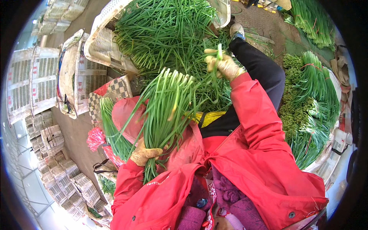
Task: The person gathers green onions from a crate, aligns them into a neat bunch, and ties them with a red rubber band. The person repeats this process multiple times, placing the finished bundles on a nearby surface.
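Note:
My left hand (pixel 146 153), in a stained, pale yellow glove, grips a thick bunch of garlic chives (pixel 164 115) low on its green leaves. The pale cut ends of that bunch point up and away from me, and one stalk among them is yellowed. Farther out, my gloved right hand (pixel 225 65) is closed around a few loose chive stalks, whose white end (pixel 220 51) sticks up past the fingers. Below it, the leaves hang over a heap of loose chives (pixel 169 37) that spills from a white plastic crate (pixel 97 43).
Another chive bunch (pixel 112 129) lies left of my lap, beside pink-red plastic ties (pixel 96 139). Tied bundles (pixel 313 72) are stacked at the right, more (pixel 313 26) at the upper right. Slatted crates (pixel 46 77) stand along the left. My outstretched leg (pixel 258 63) borders the heap.

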Motion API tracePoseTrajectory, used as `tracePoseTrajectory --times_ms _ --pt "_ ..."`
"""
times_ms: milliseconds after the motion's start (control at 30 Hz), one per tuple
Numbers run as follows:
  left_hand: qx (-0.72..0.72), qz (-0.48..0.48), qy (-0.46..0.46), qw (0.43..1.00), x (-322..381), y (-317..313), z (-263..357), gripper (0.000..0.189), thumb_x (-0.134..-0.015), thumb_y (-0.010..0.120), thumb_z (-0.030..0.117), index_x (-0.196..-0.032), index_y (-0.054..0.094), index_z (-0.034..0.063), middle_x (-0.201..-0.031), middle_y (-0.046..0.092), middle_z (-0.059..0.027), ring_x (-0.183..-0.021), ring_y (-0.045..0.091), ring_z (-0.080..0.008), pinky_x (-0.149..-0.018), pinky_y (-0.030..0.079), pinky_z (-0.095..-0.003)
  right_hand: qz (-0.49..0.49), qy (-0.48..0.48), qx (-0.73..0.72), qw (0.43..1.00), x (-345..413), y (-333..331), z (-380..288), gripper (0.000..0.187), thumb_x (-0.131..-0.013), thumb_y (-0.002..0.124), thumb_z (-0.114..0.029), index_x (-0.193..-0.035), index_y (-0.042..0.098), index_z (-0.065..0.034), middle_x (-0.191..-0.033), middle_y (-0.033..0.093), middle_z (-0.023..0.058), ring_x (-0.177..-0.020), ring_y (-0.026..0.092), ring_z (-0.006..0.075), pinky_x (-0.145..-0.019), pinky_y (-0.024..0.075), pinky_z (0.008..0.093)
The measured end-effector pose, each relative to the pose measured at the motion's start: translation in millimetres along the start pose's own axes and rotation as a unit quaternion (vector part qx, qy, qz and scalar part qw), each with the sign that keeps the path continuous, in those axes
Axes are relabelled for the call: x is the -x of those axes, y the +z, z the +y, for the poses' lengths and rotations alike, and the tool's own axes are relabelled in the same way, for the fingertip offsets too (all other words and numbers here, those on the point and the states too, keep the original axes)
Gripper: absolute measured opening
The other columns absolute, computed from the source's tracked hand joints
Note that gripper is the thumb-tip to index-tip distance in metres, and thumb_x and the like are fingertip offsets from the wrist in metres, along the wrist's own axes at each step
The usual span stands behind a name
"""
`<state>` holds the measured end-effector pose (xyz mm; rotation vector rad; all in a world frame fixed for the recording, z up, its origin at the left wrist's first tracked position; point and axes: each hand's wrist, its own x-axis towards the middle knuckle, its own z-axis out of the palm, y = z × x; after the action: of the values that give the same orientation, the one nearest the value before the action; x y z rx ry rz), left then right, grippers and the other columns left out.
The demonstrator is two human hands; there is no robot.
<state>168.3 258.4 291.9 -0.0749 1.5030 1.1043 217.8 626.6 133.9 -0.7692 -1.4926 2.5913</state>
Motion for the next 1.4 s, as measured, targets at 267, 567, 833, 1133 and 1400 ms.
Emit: tracePoseTrajectory --times_ms 267,567,833,1133,1400 --pt "-0.028 0.011 -0.007 1.000 -3.9 1.4 5.6 0.048 -0.065 0.068 0.009 -0.111 0.060 0.0027 -0.090 0.066 -0.0044 -0.058 0.052 -0.0090 -0.050 0.042 -0.0224 -0.077 0.021 0.113 0.990 4.1 48.0 50.7 0.056 -0.082 0.068 -0.009 -0.134 0.048 -0.0123 -0.080 0.062 0.0014 -0.055 0.050 0.0087 -0.045 0.0420 0.0242" --pt "-0.026 0.020 -0.012 0.999 -1.9 5.7 6.7 0.043 -0.066 0.068 0.007 -0.108 0.062 0.0027 -0.088 0.066 -0.0033 -0.055 0.051 -0.0097 -0.050 0.041 -0.0235 -0.169 -0.248 0.052 0.952 30.9 40.9 -1.9 0.056 -0.084 0.069 -0.010 -0.136 0.049 -0.0145 -0.122 0.058 0.0029 -0.096 0.060 0.0146 -0.078 0.0520 0.0285" --pt "-0.068 0.004 -0.022 0.997 0.7 4.4 5.7 0.042 -0.065 0.068 0.008 -0.107 0.061 0.0032 -0.088 0.067 -0.0041 -0.055 0.052 -0.0111 -0.049 0.042 -0.0246 0.062 -0.038 0.292 0.953 -17.4 37.2 23.2 0.019 -0.098 0.044 -0.022 -0.098 0.059 -0.0100 -0.081 0.058 0.0057 -0.077 0.057 0.0146 -0.069 0.0500 0.0303" --pt "-0.055 0.007 -0.033 0.998 -4.9 2.6 5.5 0.042 -0.066 0.069 0.004 -0.107 0.060 0.0021 -0.088 0.067 -0.0052 -0.055 0.052 -0.0122 -0.049 0.042 -0.0249 -0.141 -0.219 0.597 0.759 34.8 67.0 0.9 0.050 -0.080 0.071 -0.033 -0.122 0.055 -0.0117 -0.105 0.060 0.0174 -0.098 0.059 0.0342 -0.084 0.0490 0.0408" --pt "-0.085 0.007 -0.027 0.996 0.6 1.2 2.1 0.051 -0.069 0.068 0.003 -0.118 0.054 0.0044 -0.092 0.064 -0.0037 -0.064 0.054 -0.0113 -0.057 0.045 -0.0250 0.063 -0.042 0.397 0.915 -26.4 -1.8 33.0 0.007 -0.092 0.055 -0.004 -0.096 0.059 -0.0065 -0.086 0.058 0.0031 -0.074 0.057 0.0150 -0.071 0.0510 0.0295"
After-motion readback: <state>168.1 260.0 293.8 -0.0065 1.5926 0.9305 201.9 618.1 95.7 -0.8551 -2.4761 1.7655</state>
